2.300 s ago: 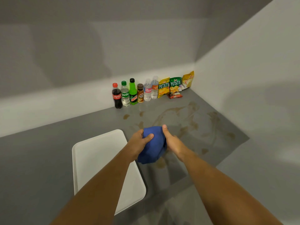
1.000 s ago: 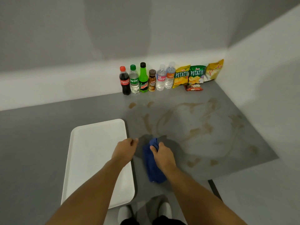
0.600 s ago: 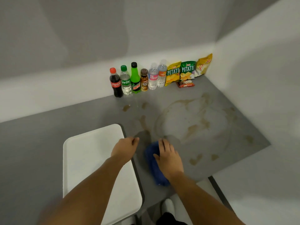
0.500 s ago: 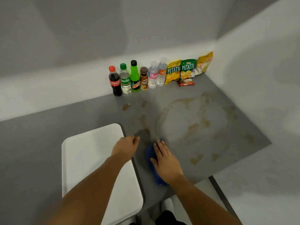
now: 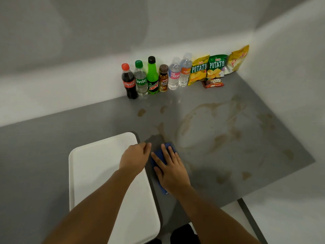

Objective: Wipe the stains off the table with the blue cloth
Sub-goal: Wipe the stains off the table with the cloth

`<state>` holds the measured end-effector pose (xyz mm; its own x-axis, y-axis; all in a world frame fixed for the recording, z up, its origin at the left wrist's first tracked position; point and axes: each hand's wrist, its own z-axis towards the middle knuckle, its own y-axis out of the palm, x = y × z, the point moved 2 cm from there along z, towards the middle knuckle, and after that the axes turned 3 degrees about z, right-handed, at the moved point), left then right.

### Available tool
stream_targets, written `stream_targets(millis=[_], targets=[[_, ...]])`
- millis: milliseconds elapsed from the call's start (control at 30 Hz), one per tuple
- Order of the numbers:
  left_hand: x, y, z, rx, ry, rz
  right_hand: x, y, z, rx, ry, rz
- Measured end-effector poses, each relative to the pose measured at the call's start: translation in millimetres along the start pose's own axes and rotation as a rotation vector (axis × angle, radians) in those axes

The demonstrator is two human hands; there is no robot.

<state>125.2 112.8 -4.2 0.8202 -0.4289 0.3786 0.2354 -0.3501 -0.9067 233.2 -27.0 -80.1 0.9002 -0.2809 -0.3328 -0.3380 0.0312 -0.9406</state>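
Note:
The blue cloth (image 5: 159, 156) lies flat on the grey table (image 5: 246, 173), mostly covered by my right hand (image 5: 171, 170), which presses on it with fingers spread. My left hand (image 5: 134, 158) rests with curled fingers on the right edge of the white tray (image 5: 98, 173), just left of the cloth. Brown stains (image 5: 218, 138) spread over the table from in front of the cloth to the right wall, with smaller spots (image 5: 141, 112) near the bottles.
Several drink bottles (image 5: 153, 76) and snack bags (image 5: 215, 67) stand in a row against the back wall. A small snack bar (image 5: 212, 84) lies in front of the bags. A white wall closes the right side. The table's front edge runs just below my right wrist.
Both hands held the bunched cloth in the air; the cloth came down onto the table. My right hand flattened on it and slid slightly forward, while my left hand went to the tray's edge.

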Motion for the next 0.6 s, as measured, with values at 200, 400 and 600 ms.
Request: stream_targets(millis=[200, 400, 600], targets=[[-3, 4, 8, -0.02, -0.033, -0.009, 15, -11, 39, -0.016, 0.105, 0.043], [1, 9, 6, -0.036, -0.011, -0.023, 42, -23, 41, 0.039, 0.194, 0.044], [6, 10, 2, -0.041, 0.02, -0.023, 61, -28, 11, 0.085, 0.28, -0.009]])
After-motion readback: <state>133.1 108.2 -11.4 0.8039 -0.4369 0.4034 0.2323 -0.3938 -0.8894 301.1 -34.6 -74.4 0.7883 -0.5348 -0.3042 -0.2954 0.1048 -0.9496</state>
